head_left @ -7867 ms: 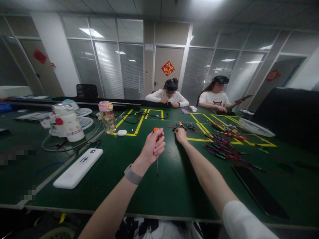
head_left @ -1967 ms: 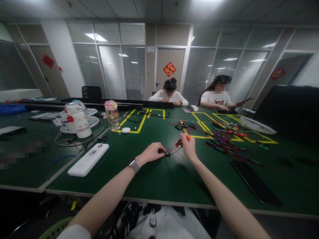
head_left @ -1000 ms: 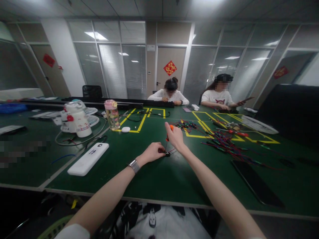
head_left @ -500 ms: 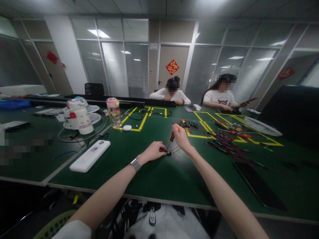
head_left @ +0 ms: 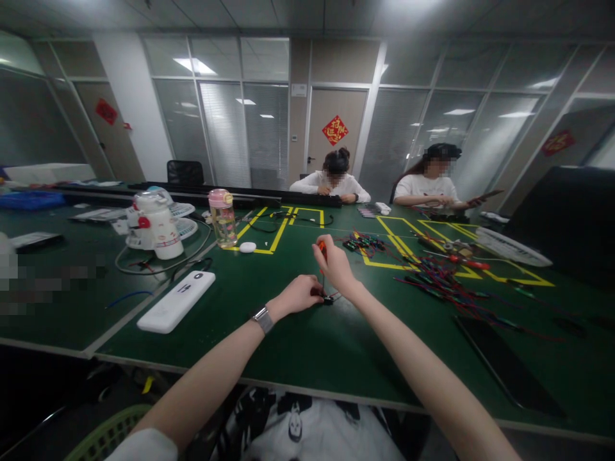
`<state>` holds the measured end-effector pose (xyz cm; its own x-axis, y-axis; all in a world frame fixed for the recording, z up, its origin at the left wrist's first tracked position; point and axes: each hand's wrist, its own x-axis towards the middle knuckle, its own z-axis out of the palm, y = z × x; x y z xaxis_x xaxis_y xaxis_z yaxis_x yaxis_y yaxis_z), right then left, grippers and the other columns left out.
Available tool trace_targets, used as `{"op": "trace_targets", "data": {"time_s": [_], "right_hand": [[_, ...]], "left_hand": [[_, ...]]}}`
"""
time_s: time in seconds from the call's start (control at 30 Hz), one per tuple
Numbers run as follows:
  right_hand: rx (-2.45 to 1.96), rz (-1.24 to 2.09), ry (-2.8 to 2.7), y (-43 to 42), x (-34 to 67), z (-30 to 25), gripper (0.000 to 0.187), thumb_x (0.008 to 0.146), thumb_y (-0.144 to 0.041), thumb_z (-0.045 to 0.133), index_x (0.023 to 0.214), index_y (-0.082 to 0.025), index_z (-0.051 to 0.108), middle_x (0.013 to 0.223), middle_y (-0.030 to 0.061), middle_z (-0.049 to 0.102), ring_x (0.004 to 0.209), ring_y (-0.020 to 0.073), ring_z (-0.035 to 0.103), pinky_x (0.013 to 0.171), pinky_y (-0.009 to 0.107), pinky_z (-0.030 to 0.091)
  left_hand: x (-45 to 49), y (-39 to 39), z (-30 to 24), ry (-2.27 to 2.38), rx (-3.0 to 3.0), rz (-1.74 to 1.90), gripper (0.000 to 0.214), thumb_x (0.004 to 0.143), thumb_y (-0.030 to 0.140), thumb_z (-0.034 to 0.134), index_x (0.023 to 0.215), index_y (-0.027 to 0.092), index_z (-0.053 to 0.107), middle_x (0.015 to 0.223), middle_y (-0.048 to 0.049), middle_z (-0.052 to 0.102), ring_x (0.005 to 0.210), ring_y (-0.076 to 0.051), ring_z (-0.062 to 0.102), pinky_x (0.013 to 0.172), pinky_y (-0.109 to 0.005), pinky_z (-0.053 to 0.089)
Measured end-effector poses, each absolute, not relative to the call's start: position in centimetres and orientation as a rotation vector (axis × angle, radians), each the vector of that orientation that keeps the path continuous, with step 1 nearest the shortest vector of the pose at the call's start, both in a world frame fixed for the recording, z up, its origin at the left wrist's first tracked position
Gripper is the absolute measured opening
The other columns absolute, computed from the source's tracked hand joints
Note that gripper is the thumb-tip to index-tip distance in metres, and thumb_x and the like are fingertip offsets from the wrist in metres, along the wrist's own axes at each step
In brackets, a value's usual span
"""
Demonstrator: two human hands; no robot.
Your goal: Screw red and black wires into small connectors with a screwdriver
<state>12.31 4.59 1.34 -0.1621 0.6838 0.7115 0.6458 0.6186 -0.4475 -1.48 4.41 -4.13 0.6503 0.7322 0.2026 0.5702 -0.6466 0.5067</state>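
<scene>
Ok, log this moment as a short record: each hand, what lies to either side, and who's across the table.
Left hand: fingertips at a small black part, grip unclear
Right hand: holding an orange-handled screwdriver, shaft pointing down toward the part
Left side: white oblong device, pink-lidded bottle
Right side: tangled wires, flat black slab
Across the green table: two people in white tops

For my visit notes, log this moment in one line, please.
left hand: at small dark part; right hand: holding screwdriver, pointed down; wires: on table
</scene>
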Motion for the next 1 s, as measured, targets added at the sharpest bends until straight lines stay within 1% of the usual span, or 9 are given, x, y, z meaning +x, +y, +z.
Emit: {"op": "trace_targets", "data": {"time_s": [0.13, 0.23, 0.3, 0.33, 0.4, 0.53, 0.8, 0.9, 1.0], "right_hand": [[-1.078, 0.100, -1.737, 4.7, 13.2, 0.3, 0.025, 0.092, -0.041, 0.041, 0.101, -0.020, 0.049, 0.073, 0.0012, 0.056, 0.060, 0.0164, 0.054, 0.059, 0.026, 0.040], [-0.913, 0.455, -1.733, 4.4, 14.3, 0.5, 0.025, 0.094, -0.039, 0.036, 0.106, -0.021, 0.047, 0.079, 0.0009, 0.058, 0.060, 0.0138, 0.055, 0.056, 0.025, 0.045], [-0.805, 0.650, -1.700, 3.8, 15.0, 0.8, 0.025, 0.093, -0.039, 0.040, 0.108, -0.022, 0.048, 0.089, 0.0028, 0.060, 0.067, 0.0137, 0.059, 0.060, 0.026, 0.049], [-0.765, 0.722, -1.694, 3.5, 15.4, 0.9, 0.025, 0.090, -0.039, 0.046, 0.109, -0.022, 0.049, 0.092, 0.0032, 0.061, 0.069, 0.0138, 0.061, 0.062, 0.027, 0.050], [-0.736, 0.812, -1.666, 2.8, 16.0, 0.8, 0.030, 0.089, -0.039, 0.050, 0.114, -0.021, 0.049, 0.089, 0.0028, 0.062, 0.070, 0.0146, 0.063, 0.066, 0.030, 0.053], [-0.793, 0.728, -1.602, 2.1, 16.9, 0.5, 0.037, 0.085, -0.040, 0.057, 0.116, -0.020, 0.052, 0.082, 0.0016, 0.064, 0.072, 0.0175, 0.068, 0.068, 0.032, 0.055], [-0.792, 0.540, -1.625, 1.7, 15.9, -0.1, 0.032, 0.086, -0.033, 0.058, 0.115, -0.023, 0.050, 0.081, -0.0010, 0.060, 0.068, 0.0153, 0.067, 0.063, 0.029, 0.056], [-0.784, 0.490, -1.568, 1.3, 15.1, -0.6, 0.027, 0.086, -0.033, 0.058, 0.111, -0.024, 0.051, 0.093, 0.0029, 0.062, 0.067, 0.0139, 0.065, 0.062, 0.029, 0.057], [-0.819, 0.334, -1.510, 1.0, 14.8, -0.8, 0.024, 0.083, -0.033, 0.062, 0.104, -0.023, 0.058, 0.107, 0.0073, 0.057, 0.076, 0.0156, 0.062, 0.057, 0.027, 0.057]], "left_hand": [[-1.5, 4.4, -4.4, 1.004, 2.537, 0.607, 0.015, 0.079, 0.025, 0.067, 0.091, 0.019, 0.074, 0.090, -0.0046, 0.064, 0.079, -0.017, 0.061, 0.075, -0.026, 0.046], [-1.6, 4.5, -4.5, 1.020, 2.539, 0.607, 0.016, 0.079, 0.026, 0.067, 0.092, 0.019, 0.074, 0.091, -0.0047, 0.064, 0.078, -0.017, 0.060, 0.074, -0.025, 0.045], [-1.6, 4.5, -4.5, 1.022, 2.539, 0.597, 0.016, 0.080, 0.026, 0.067, 0.093, 0.019, 0.073, 0.090, -0.0045, 0.063, 0.078, -0.016, 0.060, 0.072, -0.025, 0.044], [-1.6, 4.5, -4.5, 1.020, 2.543, 0.591, 0.016, 0.080, 0.026, 0.067, 0.093, 0.019, 0.073, 0.090, -0.0044, 0.063, 0.077, -0.016, 0.060, 0.071, -0.025, 0.044], [-1.6, 4.5, -4.4, 1.015, 2.552, 0.584, 0.016, 0.079, 0.026, 0.068, 0.093, 0.019, 0.073, 0.089, -0.0044, 0.063, 0.077, -0.016, 0.059, 0.070, -0.025, 0.043], [-1.6, 4.5, -4.4, 1.016, 2.576, 0.590, 0.017, 0.080, 0.028, 0.067, 0.093, 0.019, 0.073, 0.088, -0.0044, 0.063, 0.077, -0.016, 0.059, 0.070, -0.025, 0.043], [-1.6, 4.6, -4.6, 1.004, 2.574, 0.600, 0.018, 0.080, 0.028, 0.068, 0.094, 0.019, 0.073, 0.090, -0.0049, 0.064, 0.078, -0.017, 0.060, 0.072, -0.025, 0.044], [-1.6, 4.6, -4.5, 1.008, 2.569, 0.600, 0.017, 0.079, 0.027, 0.067, 0.092, 0.018, 0.073, 0.090, -0.0051, 0.064, 0.078, -0.017, 0.061, 0.073, -0.025, 0.045], [-1.5, 4.5, -4.5, 1.028, 2.563, 0.595, 0.016, 0.079, 0.026, 0.066, 0.091, 0.018, 0.073, 0.090, -0.0053, 0.064, 0.078, -0.017, 0.061, 0.074, -0.025, 0.046]]}}
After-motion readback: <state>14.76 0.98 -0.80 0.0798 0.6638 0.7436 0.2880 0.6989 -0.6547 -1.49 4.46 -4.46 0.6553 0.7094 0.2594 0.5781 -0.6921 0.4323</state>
